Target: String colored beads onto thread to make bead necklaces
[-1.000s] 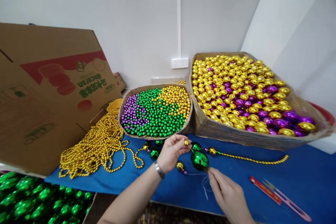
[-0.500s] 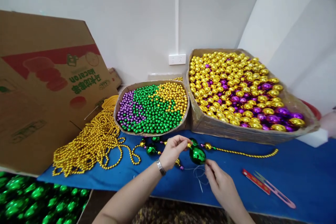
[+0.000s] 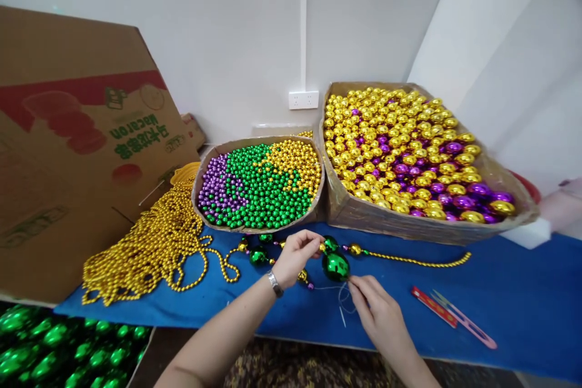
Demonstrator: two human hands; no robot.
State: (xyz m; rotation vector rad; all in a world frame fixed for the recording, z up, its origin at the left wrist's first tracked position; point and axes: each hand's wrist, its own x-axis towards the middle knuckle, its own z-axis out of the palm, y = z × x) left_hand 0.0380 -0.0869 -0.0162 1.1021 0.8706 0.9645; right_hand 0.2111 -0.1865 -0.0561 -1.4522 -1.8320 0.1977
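Observation:
My left hand (image 3: 296, 257) is pinched on the bead strand just left of a large green bead (image 3: 336, 266), a watch on its wrist. My right hand (image 3: 375, 312) pinches the thin white thread (image 3: 342, 303) right below that bead. The strand runs over the blue table (image 3: 522, 297): green and gold beads (image 3: 257, 254) to the left, a gold bead (image 3: 355, 249) and a thin gold bead chain (image 3: 418, 260) to the right.
A round box of small purple, green and gold beads (image 3: 259, 185) and a bigger box of gold and purple beads (image 3: 404, 151) stand behind. Gold chains (image 3: 150, 248) pile at left under a cardboard box (image 3: 68, 151). Thread snips (image 3: 454, 315) lie right; green beads (image 3: 54, 345) below left.
Both hands and the green bead have stayed together, with only small finger shifts on thread and strand. The view has drifted, so everything sits slightly left and higher.

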